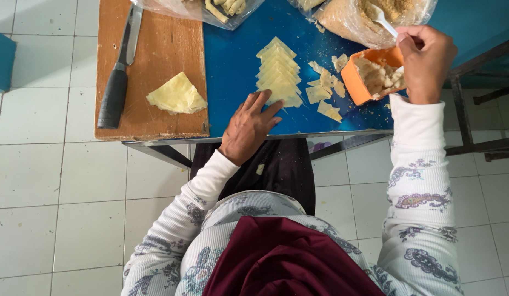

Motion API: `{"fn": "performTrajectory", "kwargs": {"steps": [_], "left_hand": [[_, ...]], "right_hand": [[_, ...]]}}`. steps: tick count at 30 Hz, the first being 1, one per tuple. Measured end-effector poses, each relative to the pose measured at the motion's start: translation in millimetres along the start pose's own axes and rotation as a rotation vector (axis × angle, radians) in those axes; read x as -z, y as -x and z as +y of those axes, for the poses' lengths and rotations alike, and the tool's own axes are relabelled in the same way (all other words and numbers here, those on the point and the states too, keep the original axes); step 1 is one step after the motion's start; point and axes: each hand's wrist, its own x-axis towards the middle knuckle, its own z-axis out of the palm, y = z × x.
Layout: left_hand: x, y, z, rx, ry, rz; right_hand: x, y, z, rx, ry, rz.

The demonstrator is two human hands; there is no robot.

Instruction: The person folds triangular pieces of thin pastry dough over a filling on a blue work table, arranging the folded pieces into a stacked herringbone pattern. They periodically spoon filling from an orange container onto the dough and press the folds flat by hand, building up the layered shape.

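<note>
Head cam: right hand [427, 63] pinched a white spoon [381, 17] over the orange bowl [357, 82] near the table's [232, 60] front edge; left hand [248, 127] flat, holding nothing, steadied the wrapper row [278, 71]. I'd scoop small.

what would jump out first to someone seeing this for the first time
First the bright blue table, with a row of pale yellow wrapper triangles overlapping down its middle and the left hand resting flat at the row's near end. To the right, the right hand holds a white spoon over an orange bowl of crumbly filling. On the left, a black-handled knife and a folded wrapper stack lie on a wooden board.
</note>
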Motion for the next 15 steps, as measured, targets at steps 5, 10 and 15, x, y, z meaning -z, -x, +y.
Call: {"fn": "performTrajectory", "kwargs": {"steps": [5, 10, 15], "left_hand": [[-3.3, -0.4, -6.9, 0.054, 0.201, 0.108], [-10.1, -4.1, -6.4, 0.275, 0.135, 0.213], [-14.0, -11.5, -5.1, 0.293, 0.0, 0.221]], "right_hand": [[12.5, 5.5, -16.5, -0.126, -0.189, -0.022], [3.4, 29.0, -60.9, -0.273, -0.465, -0.112], [-26.2, 72.9, -98.9, -0.383, -0.495, -0.265]]}}
